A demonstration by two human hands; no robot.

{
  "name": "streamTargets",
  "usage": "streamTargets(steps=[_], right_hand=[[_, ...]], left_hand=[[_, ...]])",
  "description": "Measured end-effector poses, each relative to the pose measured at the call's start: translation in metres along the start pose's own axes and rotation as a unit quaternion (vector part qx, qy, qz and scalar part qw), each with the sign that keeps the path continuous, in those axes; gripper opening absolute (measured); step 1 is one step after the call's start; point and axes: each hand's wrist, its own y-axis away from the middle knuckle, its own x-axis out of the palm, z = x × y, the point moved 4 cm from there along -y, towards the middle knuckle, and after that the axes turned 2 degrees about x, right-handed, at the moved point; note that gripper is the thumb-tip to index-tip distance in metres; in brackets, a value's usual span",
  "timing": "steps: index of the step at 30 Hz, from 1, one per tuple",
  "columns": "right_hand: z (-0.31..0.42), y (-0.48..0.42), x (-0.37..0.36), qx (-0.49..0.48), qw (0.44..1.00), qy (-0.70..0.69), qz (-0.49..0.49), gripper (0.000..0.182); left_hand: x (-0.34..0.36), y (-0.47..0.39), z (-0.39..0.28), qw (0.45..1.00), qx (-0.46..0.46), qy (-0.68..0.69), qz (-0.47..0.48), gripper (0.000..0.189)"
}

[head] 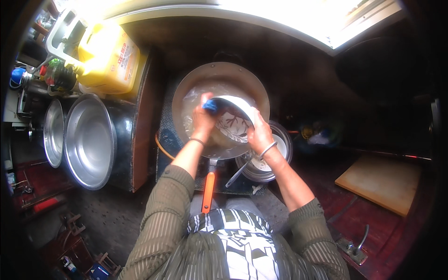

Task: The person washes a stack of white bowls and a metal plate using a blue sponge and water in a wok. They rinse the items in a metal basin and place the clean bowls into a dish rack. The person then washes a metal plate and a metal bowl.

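Observation:
My left hand [204, 120] is closed around a blue cloth or scrubber [210, 105], near the rim of a white bowl with a dark leaf-like pattern [233, 126]. That bowl is tilted on its side over the wok, and my right hand [259, 131] grips its right edge. Below both hands the large metal wok [185, 80] holds cloudy water, and its orange handle [208, 190] points towards me. Beside the wok, partly under my right forearm, a metal basin [285, 166] contains pale dishes and a long-handled utensil [238, 174].
Two shiny metal basins [91, 140] [54, 133] stand at the left beside a yellow plastic jug [108, 57] and bottles. A wooden cutting board [381, 182] lies on the dark red surface at the right, with a metal tap-like fitting [357, 246] nearer me.

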Motion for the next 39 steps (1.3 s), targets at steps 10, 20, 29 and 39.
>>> streamTargets(steps=[10,20,29,39], right_hand=[[-0.001,-0.025,-0.013,-0.101,0.993,-0.064,-0.002,0.055],[-0.01,-0.026,0.01,0.013,0.983,-0.133,-0.123,0.054],[0.003,-0.027,0.006,-0.139,0.958,0.056,-0.243,0.062],[0.008,-0.019,0.068,-0.139,0.98,0.064,-0.128,0.045]], left_hand=[[-0.024,-0.039,-0.063,0.946,0.297,-0.111,0.063,0.029],[0.091,0.035,0.024,0.833,-0.274,0.48,0.036,0.026],[0.023,0.029,0.012,0.959,-0.146,0.232,0.067,0.06],[-0.046,0.037,-0.006,0.708,-0.195,0.672,-0.096,0.036]])
